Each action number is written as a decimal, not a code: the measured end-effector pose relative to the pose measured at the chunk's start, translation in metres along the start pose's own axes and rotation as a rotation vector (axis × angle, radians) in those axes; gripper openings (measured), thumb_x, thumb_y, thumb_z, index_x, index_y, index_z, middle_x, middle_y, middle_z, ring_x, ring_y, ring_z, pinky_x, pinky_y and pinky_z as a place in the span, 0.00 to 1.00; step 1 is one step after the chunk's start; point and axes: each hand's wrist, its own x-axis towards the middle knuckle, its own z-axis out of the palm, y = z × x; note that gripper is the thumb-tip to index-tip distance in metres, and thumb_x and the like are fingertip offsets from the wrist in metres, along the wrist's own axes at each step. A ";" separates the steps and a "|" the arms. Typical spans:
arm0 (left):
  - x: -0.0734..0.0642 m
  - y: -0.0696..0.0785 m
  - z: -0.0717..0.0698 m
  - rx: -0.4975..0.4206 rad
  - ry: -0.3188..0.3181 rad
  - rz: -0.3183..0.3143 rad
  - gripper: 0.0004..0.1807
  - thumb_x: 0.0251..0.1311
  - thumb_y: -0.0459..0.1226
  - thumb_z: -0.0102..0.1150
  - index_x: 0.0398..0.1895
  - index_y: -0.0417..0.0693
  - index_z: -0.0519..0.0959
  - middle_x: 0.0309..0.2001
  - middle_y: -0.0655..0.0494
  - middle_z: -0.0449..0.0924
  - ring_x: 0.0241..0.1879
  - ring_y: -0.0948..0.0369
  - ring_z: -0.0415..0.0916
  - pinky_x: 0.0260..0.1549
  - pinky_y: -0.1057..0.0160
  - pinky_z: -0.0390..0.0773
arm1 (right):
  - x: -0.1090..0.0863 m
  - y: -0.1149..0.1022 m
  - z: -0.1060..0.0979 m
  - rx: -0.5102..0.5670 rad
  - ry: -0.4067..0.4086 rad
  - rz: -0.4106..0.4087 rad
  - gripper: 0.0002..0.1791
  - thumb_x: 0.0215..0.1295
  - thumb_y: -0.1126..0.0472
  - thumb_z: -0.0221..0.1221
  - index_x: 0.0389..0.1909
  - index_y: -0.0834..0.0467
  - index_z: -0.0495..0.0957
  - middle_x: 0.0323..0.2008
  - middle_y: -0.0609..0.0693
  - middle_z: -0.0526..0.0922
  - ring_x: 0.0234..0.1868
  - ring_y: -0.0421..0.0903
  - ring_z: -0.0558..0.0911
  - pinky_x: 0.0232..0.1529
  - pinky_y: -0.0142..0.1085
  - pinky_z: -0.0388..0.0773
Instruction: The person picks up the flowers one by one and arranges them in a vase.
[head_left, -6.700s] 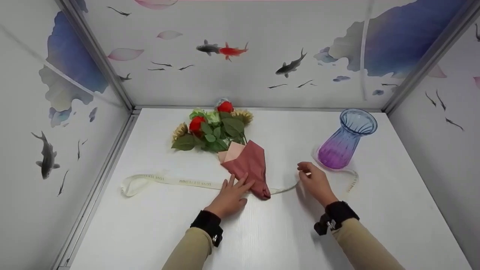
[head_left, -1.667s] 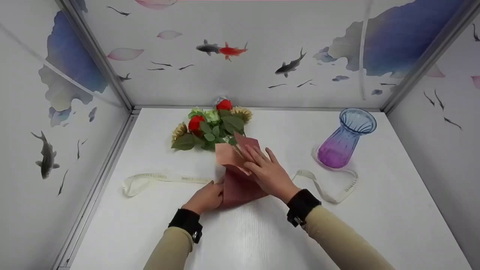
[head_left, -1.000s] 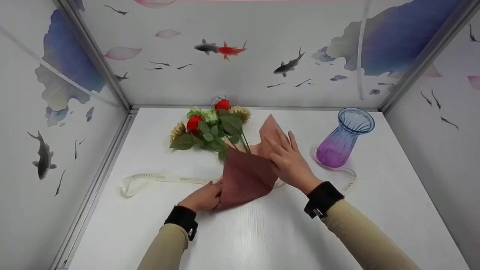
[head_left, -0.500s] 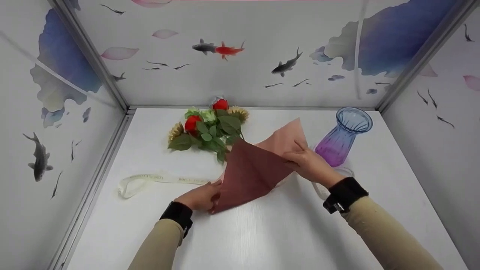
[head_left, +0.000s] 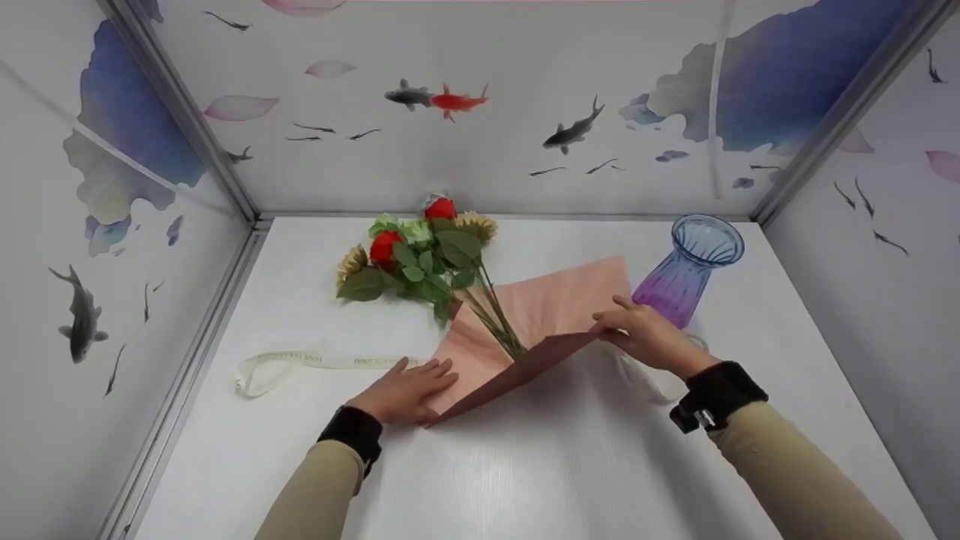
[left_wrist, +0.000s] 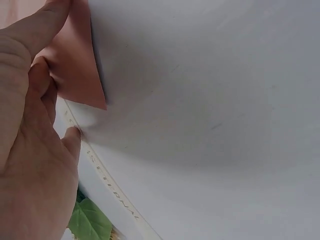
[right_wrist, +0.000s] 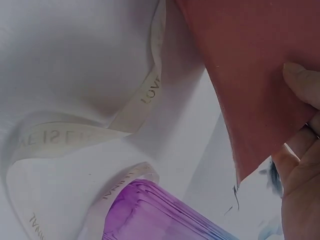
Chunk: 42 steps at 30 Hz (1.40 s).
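A sheet of wrapping paper [head_left: 559, 300], pink inside and dusky red outside, lies spread under the stems of a flower bouquet [head_left: 427, 259]. My left hand [head_left: 409, 390] rests with extended fingers on the paper's left corner; in the left wrist view that corner [left_wrist: 80, 75] juts past the fingers. At the paper's right side, my right hand [head_left: 649, 330] pinches the raised near edge. In the right wrist view the thumb presses the paper's red face [right_wrist: 250, 75], and the other fingers are partly hidden behind it. The stem ends are hidden by the lifted fold.
A cream ribbon [head_left: 330, 360] printed with lettering lies to the left and runs toward the paper. Its other end [right_wrist: 65, 140] loops near the right hand. A blue-and-purple glass vase [head_left: 690, 262] stands at the right. Printed walls [head_left: 480, 165] enclose the white table.
The paper has gone from a folded wrap round the stems to spread out. My right hand has moved right, carrying its edge; the left shifted slightly left. The bouquet remains in place.
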 end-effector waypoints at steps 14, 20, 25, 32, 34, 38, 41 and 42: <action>-0.007 0.000 0.009 0.154 0.075 -0.096 0.40 0.68 0.52 0.62 0.80 0.53 0.61 0.81 0.52 0.54 0.77 0.50 0.57 0.72 0.32 0.52 | -0.014 0.009 0.007 -0.069 -0.027 0.006 0.16 0.51 0.83 0.68 0.37 0.63 0.86 0.41 0.57 0.90 0.53 0.68 0.84 0.59 0.72 0.66; -0.009 0.004 0.012 0.195 0.092 -0.120 0.39 0.70 0.53 0.60 0.80 0.53 0.60 0.81 0.51 0.54 0.76 0.48 0.59 0.71 0.33 0.55 | -0.026 0.015 0.015 -0.088 -0.040 0.073 0.18 0.50 0.85 0.67 0.38 0.63 0.88 0.46 0.62 0.89 0.57 0.68 0.81 0.61 0.71 0.64; -0.010 0.008 0.013 0.245 0.120 -0.132 0.38 0.70 0.56 0.59 0.78 0.54 0.64 0.79 0.51 0.59 0.68 0.41 0.66 0.68 0.34 0.60 | -0.040 0.023 0.023 -0.151 -0.047 0.081 0.20 0.50 0.85 0.66 0.41 0.62 0.89 0.49 0.63 0.87 0.57 0.68 0.82 0.60 0.67 0.70; -0.006 0.015 0.011 0.275 0.110 -0.133 0.41 0.65 0.60 0.62 0.75 0.52 0.67 0.72 0.48 0.67 0.69 0.41 0.63 0.69 0.31 0.54 | -0.058 0.032 0.033 -0.251 -0.069 0.055 0.19 0.53 0.81 0.65 0.44 0.62 0.89 0.50 0.64 0.86 0.55 0.67 0.83 0.58 0.64 0.74; -0.005 0.016 0.012 0.291 0.118 -0.105 0.42 0.62 0.61 0.65 0.73 0.49 0.68 0.70 0.45 0.68 0.71 0.41 0.61 0.70 0.32 0.54 | -0.063 0.036 0.038 -0.280 -0.077 0.042 0.19 0.54 0.79 0.66 0.45 0.60 0.89 0.50 0.64 0.86 0.54 0.67 0.83 0.57 0.62 0.76; -0.007 0.016 0.015 0.287 0.121 -0.058 0.45 0.59 0.59 0.69 0.72 0.43 0.67 0.69 0.41 0.67 0.74 0.44 0.59 0.73 0.40 0.57 | -0.069 0.039 0.045 -0.312 -0.095 0.027 0.19 0.55 0.77 0.67 0.47 0.60 0.89 0.50 0.64 0.86 0.53 0.67 0.84 0.53 0.59 0.80; -0.010 0.015 0.019 0.296 0.114 -0.049 0.48 0.59 0.60 0.69 0.74 0.41 0.64 0.73 0.39 0.62 0.74 0.46 0.60 0.72 0.39 0.57 | -0.072 0.040 0.051 -0.336 -0.122 0.018 0.19 0.57 0.76 0.66 0.48 0.59 0.88 0.50 0.64 0.87 0.51 0.66 0.85 0.54 0.61 0.78; -0.010 0.015 0.019 0.305 0.117 -0.049 0.49 0.58 0.60 0.69 0.74 0.41 0.64 0.74 0.39 0.60 0.73 0.47 0.62 0.72 0.37 0.58 | -0.074 0.042 0.053 -0.351 -0.135 0.014 0.18 0.57 0.75 0.66 0.48 0.59 0.88 0.49 0.63 0.87 0.51 0.65 0.86 0.55 0.61 0.77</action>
